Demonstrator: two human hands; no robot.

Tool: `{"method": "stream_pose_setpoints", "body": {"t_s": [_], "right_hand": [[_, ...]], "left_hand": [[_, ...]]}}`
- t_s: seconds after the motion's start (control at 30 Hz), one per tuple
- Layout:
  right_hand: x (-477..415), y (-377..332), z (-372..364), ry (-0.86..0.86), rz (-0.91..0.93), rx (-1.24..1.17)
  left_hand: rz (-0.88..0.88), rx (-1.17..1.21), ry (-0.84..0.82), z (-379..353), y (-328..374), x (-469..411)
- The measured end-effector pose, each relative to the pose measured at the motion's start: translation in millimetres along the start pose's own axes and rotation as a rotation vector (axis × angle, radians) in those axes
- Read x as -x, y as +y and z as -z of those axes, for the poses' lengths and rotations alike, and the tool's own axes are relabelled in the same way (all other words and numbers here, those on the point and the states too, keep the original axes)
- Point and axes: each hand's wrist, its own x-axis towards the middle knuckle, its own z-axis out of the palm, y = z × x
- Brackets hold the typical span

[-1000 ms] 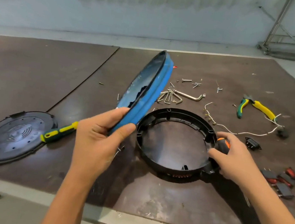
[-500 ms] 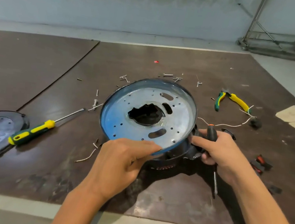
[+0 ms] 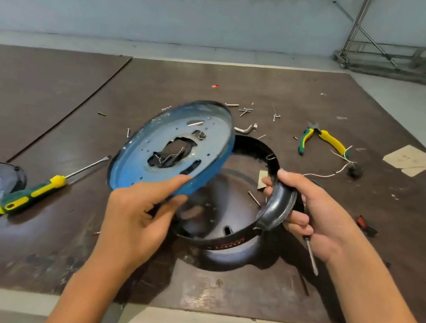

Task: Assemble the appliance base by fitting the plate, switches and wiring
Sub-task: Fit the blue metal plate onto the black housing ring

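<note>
We hold the round blue-rimmed metal plate tilted above the black plastic ring base, left hand pinching its near rim, thumb on top; right hand curls round the ring's right wall, a steel screwdriver shaft jutting beneath the palm.

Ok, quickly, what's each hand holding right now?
Left hand: grips the blue plate by its near rim, tilted over the black ring.
Right hand: grips the black ring's right side, with a screwdriver tucked in the same fist.
</note>
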Motion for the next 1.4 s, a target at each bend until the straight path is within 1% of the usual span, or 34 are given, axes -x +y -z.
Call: {"method": "stream_pose_setpoints", "body": {"t_s": [0.07, 0.2, 0.27, 0.4, 0.53, 0.67, 0.83, 0.97, 1.1, 1.17, 1.23, 1.3, 1.4], "right_hand": [[5, -5, -3, -0.047, 0.081, 0.015], [19, -14, -22, -0.278, 0.299, -0.101], [25, -12, -38, -0.348, 0.399, -0.044], [31, -4, -66, -0.333, 0.516, 0.095], [30, 0, -75, -0.258, 0.554, 0.195], [30, 0, -74, -0.189, 0.616, 0.295], [30, 2, -78, -0.141, 0.641, 0.377], [28, 8, -82, -0.085, 0.612, 0.435], [29, 17, -86, -0.055, 0.575, 0.578], [31, 18, -83, -0.09, 0.54, 0.633], [32, 17, -78, -0.173, 0.457, 0.624], [34, 16, -77, -0.279, 0.394, 0.563], [37, 17, -79, -0.414, 0.343, 0.407]], "left_hand": [[0.05, 0.007, 0.047, 4, -6, 0], [0.132, 0.075, 0.152, 1, -4, 2], [0.149, 0.104, 0.194, -5, 2, 3], [0.207, 0.222, 0.284, -14, 17, 6], [0.206, 0.279, 0.255, -16, 24, 7], [0.258, 0.301, 0.296, -16, 27, 7], [0.265, 0.299, 0.285, -19, 33, 5], [0.259, 0.339, 0.273, -22, 38, 6], [0.264, 0.388, 0.279, -24, 46, 5], [0.264, 0.417, 0.287, -24, 46, 4], [0.27, 0.428, 0.303, -26, 46, 5], [0.284, 0.426, 0.349, -28, 47, 7], [0.309, 0.442, 0.427, -29, 48, 9]]}}
